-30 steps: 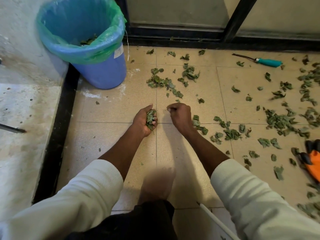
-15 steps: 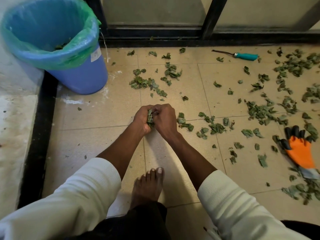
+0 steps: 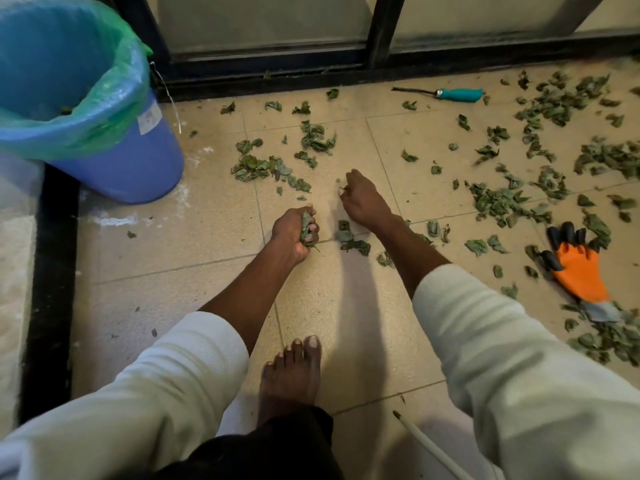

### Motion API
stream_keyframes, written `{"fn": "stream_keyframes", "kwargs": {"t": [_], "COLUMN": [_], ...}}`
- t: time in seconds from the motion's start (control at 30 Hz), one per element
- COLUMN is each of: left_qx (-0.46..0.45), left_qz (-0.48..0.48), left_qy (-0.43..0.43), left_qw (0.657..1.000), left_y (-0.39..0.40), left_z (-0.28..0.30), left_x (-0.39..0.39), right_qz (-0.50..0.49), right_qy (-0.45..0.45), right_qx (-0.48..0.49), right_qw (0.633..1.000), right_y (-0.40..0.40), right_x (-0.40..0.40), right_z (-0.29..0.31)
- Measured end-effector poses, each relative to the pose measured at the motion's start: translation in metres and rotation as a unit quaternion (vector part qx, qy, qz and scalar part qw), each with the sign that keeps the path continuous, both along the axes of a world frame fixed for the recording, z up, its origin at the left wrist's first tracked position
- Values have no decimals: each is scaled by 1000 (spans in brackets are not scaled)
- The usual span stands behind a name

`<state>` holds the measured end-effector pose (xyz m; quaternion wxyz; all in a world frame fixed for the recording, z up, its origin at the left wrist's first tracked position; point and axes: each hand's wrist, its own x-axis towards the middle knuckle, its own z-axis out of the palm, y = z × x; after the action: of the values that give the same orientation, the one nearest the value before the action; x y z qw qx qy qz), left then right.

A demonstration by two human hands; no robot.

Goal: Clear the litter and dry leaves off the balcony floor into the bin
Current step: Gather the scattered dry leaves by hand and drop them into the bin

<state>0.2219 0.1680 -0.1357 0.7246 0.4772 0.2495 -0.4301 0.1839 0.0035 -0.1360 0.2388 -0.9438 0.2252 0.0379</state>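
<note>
A bunch of leaves [image 3: 306, 227] is squeezed tight in the left hand [image 3: 294, 233], low over the floor [image 3: 173, 244] and to the right of the blue bin [image 3: 114, 168]. A tiny leaf bit seems pinched in the curled fingertips of the right hand [image 3: 362, 200]. More leaves [image 3: 498, 202] are scattered far right of the bin, near an orange glove [image 3: 578, 268].

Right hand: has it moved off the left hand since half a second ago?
Yes. The right hand has left the left hand and gone forward over the floor toward the scattered leaves, pinching a small leaf scrap.
</note>
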Motion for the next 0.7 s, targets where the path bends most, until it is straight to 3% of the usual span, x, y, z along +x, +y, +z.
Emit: {"fn": "stream_keyframes", "kwargs": {"t": [0.13,0.3,0.53,0.7], "left_qx": [-8,2,2,12], "left_qz": [-32,-37,-47,-62], "left_qy": [8,10,17,11], "left_qw": [999,999,999,998], "left_y": [3,6,-3,-5], "left_z": [2,-5,-6,-3], "left_x": [-5,-6,-20,-25], "right_qz": [99,105,300,291], "right_qy": [100,78,128,27], "right_qx": [-2,17,-103,-168], "right_qw": [990,991,940,942], "right_y": [-1,11,27,29], "right_x": [-2,-45,-95,-123], "right_z": [-4,-1,-4,-4]}}
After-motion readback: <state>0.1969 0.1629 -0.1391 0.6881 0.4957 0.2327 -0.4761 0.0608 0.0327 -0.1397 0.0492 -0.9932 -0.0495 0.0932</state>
